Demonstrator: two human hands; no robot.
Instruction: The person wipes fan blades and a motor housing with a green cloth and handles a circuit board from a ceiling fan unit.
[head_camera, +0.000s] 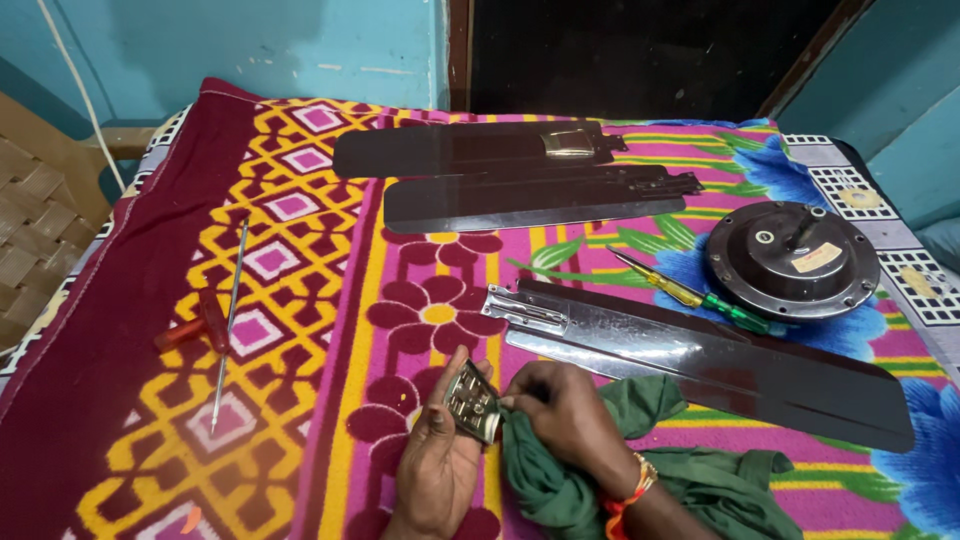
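A red-handled screwdriver (196, 322) lay far left of the near fan blade (700, 365) on the patterned cloth (300, 300), with a long thin metal rod (230, 325) crossing just beside it. Left of the blade's bracket end, the left hand (437, 470) was curled around a small brass-coloured metal plate (472, 403), thumb and fingers gripping its edges and tilting it up. The right hand (560, 410), just below the blade, pinched at the plate's right edge with closed fingertips and rested on a green rag (700, 480). Beyond the blade lay two more dark blades (500, 175). A yellow-and-green screwdriver (690, 293) lay at the blade's far edge, and the round motor housing (792, 258) sat to its right.
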